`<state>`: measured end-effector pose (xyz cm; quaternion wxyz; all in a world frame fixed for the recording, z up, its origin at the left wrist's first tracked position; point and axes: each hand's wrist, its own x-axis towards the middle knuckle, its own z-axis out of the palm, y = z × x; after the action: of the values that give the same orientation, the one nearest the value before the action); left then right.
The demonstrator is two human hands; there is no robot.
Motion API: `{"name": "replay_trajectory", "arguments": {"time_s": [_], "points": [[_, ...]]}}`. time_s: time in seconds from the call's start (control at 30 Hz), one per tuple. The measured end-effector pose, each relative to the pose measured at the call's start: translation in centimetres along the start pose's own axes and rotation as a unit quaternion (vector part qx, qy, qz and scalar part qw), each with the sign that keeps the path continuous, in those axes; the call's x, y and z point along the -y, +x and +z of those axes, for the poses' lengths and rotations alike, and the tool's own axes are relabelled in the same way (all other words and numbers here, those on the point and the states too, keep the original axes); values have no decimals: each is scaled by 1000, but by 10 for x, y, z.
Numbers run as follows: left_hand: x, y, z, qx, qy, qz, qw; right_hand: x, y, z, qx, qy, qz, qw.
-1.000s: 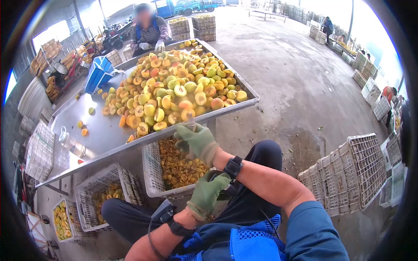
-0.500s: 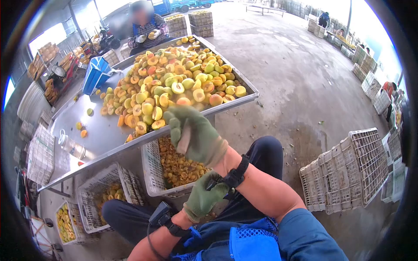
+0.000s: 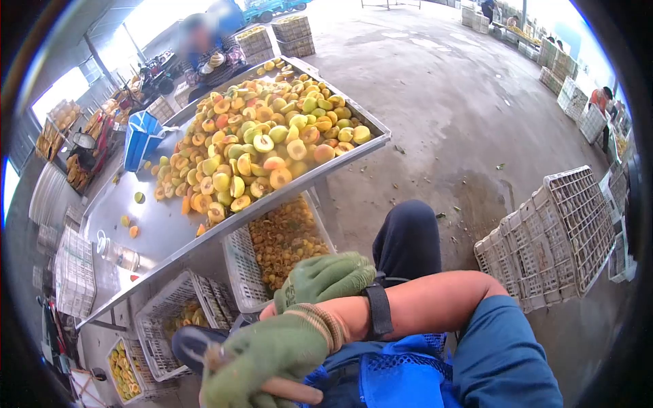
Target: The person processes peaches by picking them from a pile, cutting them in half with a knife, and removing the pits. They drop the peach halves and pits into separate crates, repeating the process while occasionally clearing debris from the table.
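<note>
My right hand (image 3: pixel 272 360), in a green glove, is crossed over to the lower left, in front of my left forearm. It is closed around a wooden-handled tool (image 3: pixel 292 389), with a thin metal end that is blurred by motion. My left hand (image 3: pixel 326 277), gloved too, sits behind my right wrist with its fingers curled together. What those fingers hold, if anything, is hidden. Beyond them, a pile of halved yellow-orange fruit (image 3: pixel 252 143), like apricots or peaches, lies on a metal table (image 3: pixel 163 231).
Below the table edge stand a crate (image 3: pixel 239 265) of brownish fruit scraps, another crate (image 3: pixel 160 360) and a crate of fruit (image 3: pixel 126 374). A blue bag (image 3: pixel 141 139) and a clear jug (image 3: pixel 119 253) are on the table. Stacked crates (image 3: pixel 544 238) stand right. A person (image 3: pixel 211 61) sits across.
My right hand has swung from the table edge down and left, across my left forearm, with the wooden-handled tool. My left hand has risen slightly. The view has shifted a little.
</note>
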<state>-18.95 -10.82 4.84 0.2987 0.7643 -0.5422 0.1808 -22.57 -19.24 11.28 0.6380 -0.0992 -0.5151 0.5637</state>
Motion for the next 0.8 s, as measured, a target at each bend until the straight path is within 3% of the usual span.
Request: {"name": "replay_trajectory", "arguments": {"time_s": [0.07, 0.1, 0.17, 0.2, 0.23, 0.3, 0.37, 0.47, 0.5, 0.53, 0.57, 0.63, 0.73, 0.8], "points": [[7, 22, 2, 11, -12, -23, 1000, 2, -5, -1, -28, -75, 165, 983], [10, 28, 6, 20, -44, -52, 997, 1, -9, -1, -47, -225, 193, 954], [20, 21, 13, 73, -229, -262, 935, -4, -20, -2, -76, -505, 242, 825], [26, 16, 14, 102, -318, -359, 872, -7, -26, -6, -71, -535, 302, 786], [34, 21, 1, 177, -314, -375, 854, -11, -34, -12, -65, -560, 360, 743], [58, 15, 2, 196, -403, -390, 804, -37, -59, -36, -89, -635, 399, 656], [56, 31, -3, 231, -481, -441, 722, -93, -90, -71, -150, -730, 332, 578], [56, 53, 27, 368, -378, -248, 813, -147, -131, -106, -269, -831, 134, 468], [43, 66, 34, 398, -377, -284, 786, -188, -148, -150, -230, -775, 289, 513], [34, 78, 39, 448, -360, -282, 768, -190, -160, -164, -225, -712, 278, 604], [26, 91, 43, 496, -341, -280, 748, -193, -164, -168, -237, -675, 297, 632], [8, 115, 42, 578, -280, -304, 704, -196, -163, -170, -268, -661, 353, 605], [18, 110, 72, 507, -400, -164, 746, -211, -159, -168, -299, -649, 423, 557], [1, 117, 83, 496, -387, -162, 760, -222, -152, -169, -306, -645, 453, 533]]}}
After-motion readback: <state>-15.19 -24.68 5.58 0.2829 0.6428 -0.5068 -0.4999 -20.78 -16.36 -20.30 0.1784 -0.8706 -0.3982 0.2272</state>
